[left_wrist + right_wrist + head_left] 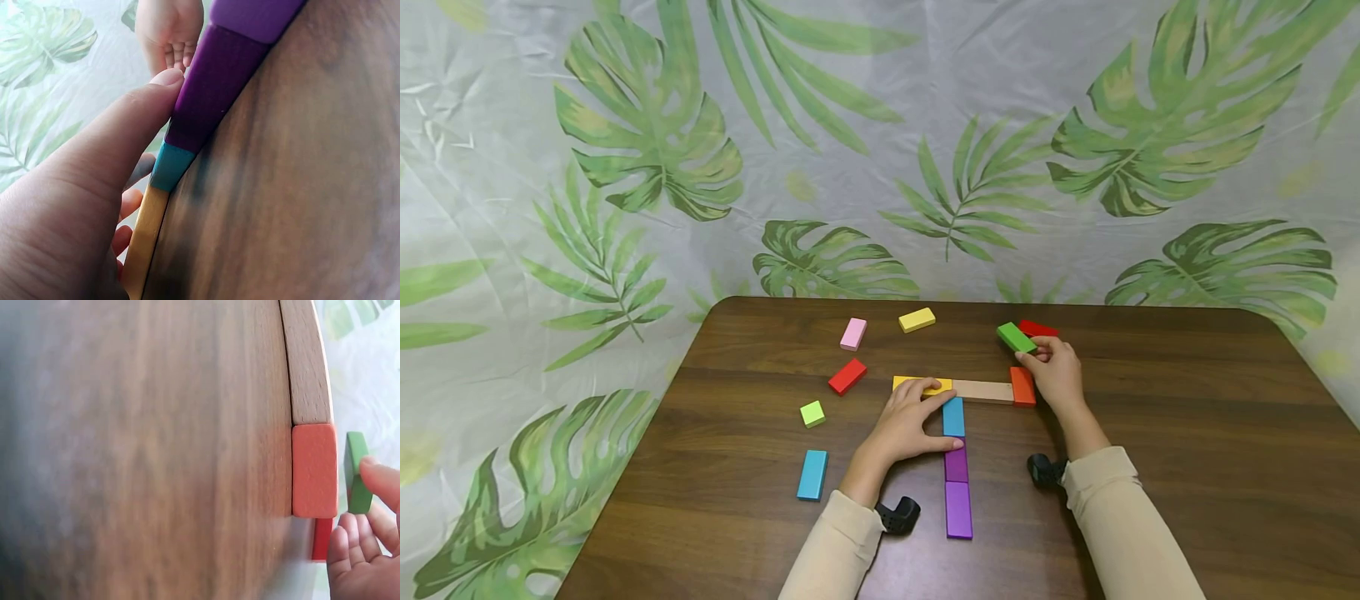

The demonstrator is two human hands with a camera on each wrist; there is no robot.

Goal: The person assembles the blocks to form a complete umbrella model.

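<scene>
The right forearm is stretched forward and angled inward, and the right hand (1058, 373) is bent over near the far edge of the wooden table (1180, 417). A green rectangular block (1015, 337) is pinched at its near right end between thumb and fingers. The left forearm is slanted forward and to the right; the left hand (904, 423) is held low with thumb and fingers spread apart. Its thumb tip is rested at the dark purple block (956, 465), and its fingers are laid over the golden-yellow block (902, 382) and toward the far end of the blue block (953, 417).

Part of the golden-yellow block is covered by the left fingers, and the red block (1041, 329) is partly hidden by the green one and the right hand. The right hand is cut off by the edge of the right wrist view, where much of the table is blurred. Whether the green block is touched to the red one cannot be told.

The green block is held beyond the orange-red block (1022, 387), its long axis run diagonally from far left to near right. By contrast, the plain wooden block (982, 392) is laid crosswise.
</scene>
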